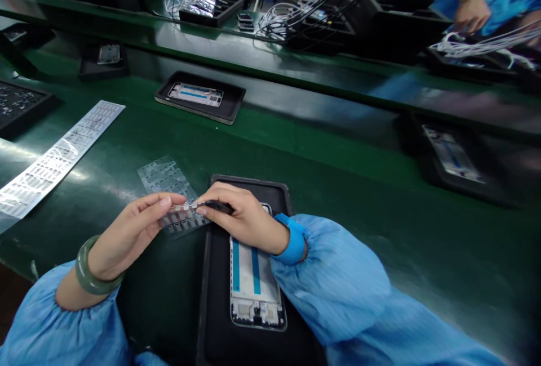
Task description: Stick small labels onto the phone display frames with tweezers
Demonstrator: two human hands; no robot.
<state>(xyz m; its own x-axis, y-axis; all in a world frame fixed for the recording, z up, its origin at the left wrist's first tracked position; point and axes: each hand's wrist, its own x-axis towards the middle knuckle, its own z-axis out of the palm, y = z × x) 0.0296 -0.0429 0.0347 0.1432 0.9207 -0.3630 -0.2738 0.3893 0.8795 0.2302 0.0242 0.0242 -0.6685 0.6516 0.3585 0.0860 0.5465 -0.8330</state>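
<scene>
My left hand [137, 225], with a green bangle at the wrist, pinches the edge of a clear plastic sheet [167, 177] bearing rows of small grey pieces. Black tweezers [218, 206] are gripped in my right hand [243, 217], their tip meeting the sheet's edge close to my left fingertips. Whether a small piece is in the tip is too fine to tell. Below my right forearm, a phone frame [267, 276] with blue strips lies in a black tray [213, 298]. My right hand hides the upper part of that frame.
A long white sheet of stickers [63, 155] lies at left. Another black tray [232, 110] with a phone frame [196, 94] is farther back; one more tray [473, 186] sits at right. Cables [287, 19] crowd the raised shelf. Another person's hand [472, 11] shows at upper right.
</scene>
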